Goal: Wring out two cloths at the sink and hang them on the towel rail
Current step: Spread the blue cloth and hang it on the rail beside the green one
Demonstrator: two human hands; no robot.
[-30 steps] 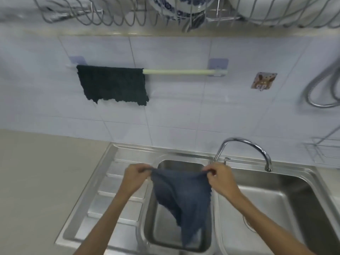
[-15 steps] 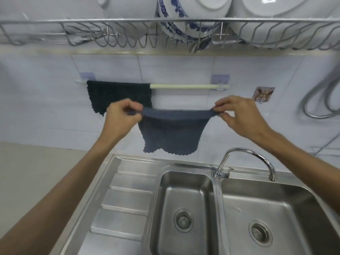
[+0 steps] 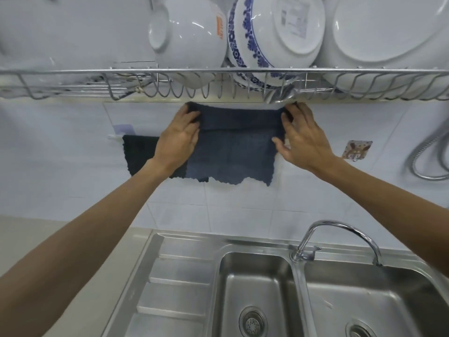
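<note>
A blue-grey cloth (image 3: 235, 152) is spread flat against the tiled wall, just under the dish rack. My left hand (image 3: 178, 139) grips its upper left corner. At the upper right corner my right hand (image 3: 302, 139) holds it too. The cloth's top edge is folded over where the towel rail runs. Only the rail's left end (image 3: 114, 136) shows; the rest is hidden behind cloth and hands. A darker cloth (image 3: 138, 154) hangs from the rail at the left, partly behind my left wrist.
A wire dish rack (image 3: 218, 86) with white and blue-patterned bowls hangs right above my hands. Below lies a steel double sink (image 3: 255, 288) with a drainboard and a curved tap (image 3: 340, 237). A wall hook (image 3: 356, 148) and a shower hose (image 3: 427, 156) are at the right.
Both hands lifted the blue-grey cloth from over the sink up to the wall and laid it over the rail beside the dark cloth.
</note>
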